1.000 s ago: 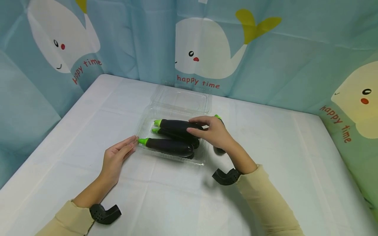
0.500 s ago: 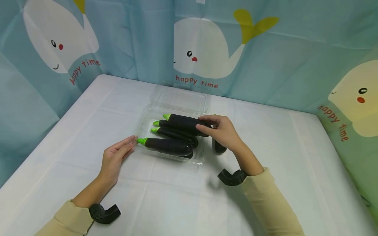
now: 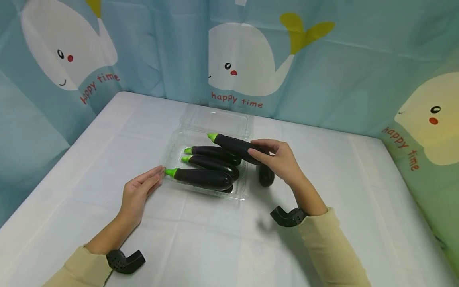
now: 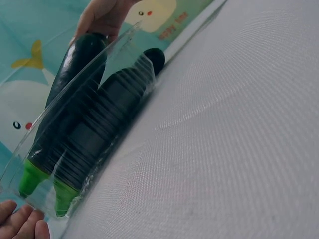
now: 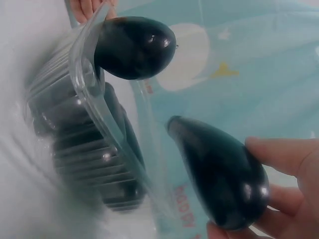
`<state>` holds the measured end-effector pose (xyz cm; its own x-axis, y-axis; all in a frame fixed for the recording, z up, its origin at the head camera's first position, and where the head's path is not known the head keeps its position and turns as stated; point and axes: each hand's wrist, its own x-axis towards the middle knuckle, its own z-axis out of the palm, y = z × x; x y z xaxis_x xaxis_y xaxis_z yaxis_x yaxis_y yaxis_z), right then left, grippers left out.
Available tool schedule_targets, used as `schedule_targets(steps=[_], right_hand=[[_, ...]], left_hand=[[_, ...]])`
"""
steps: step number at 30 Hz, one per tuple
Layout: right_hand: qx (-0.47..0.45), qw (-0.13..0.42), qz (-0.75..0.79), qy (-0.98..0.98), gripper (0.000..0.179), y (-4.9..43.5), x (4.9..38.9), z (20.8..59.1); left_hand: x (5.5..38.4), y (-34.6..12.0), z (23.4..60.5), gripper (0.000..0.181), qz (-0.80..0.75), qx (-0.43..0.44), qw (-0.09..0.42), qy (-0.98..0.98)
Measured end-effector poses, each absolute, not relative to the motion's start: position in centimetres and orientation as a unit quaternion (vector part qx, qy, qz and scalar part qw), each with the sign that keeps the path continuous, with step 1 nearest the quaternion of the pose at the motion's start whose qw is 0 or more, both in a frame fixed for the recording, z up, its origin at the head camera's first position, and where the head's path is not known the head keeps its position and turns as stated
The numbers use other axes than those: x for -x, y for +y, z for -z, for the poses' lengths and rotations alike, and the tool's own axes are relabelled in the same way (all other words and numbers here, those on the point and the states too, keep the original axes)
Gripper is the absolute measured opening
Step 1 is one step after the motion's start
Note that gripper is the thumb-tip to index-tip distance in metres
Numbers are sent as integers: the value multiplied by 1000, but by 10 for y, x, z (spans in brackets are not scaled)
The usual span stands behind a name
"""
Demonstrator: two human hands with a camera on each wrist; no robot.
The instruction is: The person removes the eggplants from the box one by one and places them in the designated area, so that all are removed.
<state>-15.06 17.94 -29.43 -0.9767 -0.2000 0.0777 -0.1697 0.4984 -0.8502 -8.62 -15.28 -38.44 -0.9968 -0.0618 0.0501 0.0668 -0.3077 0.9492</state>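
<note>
My right hand (image 3: 281, 159) grips a dark eggplant (image 3: 234, 146) by its thick end, thumb on one side and fingers on the other. That eggplant is raised over the right side of an open clear plastic box (image 3: 206, 193), its green stem end pointing left. Several more eggplants (image 3: 204, 178) lie inside the box, green ends toward the left. The front one's stem reaches the left rim, where my left hand (image 3: 138, 195) pinches the box's edge with thumb and fingertips. In the left wrist view, its fingers (image 4: 22, 224) show just beside the rim.
Another eggplant (image 3: 266, 176) lies on the white-covered table (image 3: 201, 243), right of the box and partly under my right hand. The box's clear lid (image 3: 218, 121) lies folded back toward the curtain (image 3: 186, 48). Each wrist wears a black camera mount (image 3: 125, 262).
My right hand has lifted the eggplant from the others in the box and moved it right. The eggplants beneath show more fully. My left hand stays at the box's left edge.
</note>
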Motion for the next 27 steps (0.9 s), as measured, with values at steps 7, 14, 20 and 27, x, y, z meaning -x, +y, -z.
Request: schedule_targets(steps=[7, 14, 20, 27], right_hand=[[88, 13, 491, 866, 39, 188, 149, 294], [73, -3, 502, 861, 40, 200, 148, 296], [54, -1, 505, 861, 43, 206, 144, 297], [32, -16, 506, 862, 45, 214, 139, 302]], left_hand=[[86, -154, 384, 40, 806, 4, 40, -591], [86, -153, 385, 41, 808, 4, 41, -588], [86, -153, 385, 40, 803, 2, 41, -594], [85, -153, 384, 40, 803, 3, 41, -595]])
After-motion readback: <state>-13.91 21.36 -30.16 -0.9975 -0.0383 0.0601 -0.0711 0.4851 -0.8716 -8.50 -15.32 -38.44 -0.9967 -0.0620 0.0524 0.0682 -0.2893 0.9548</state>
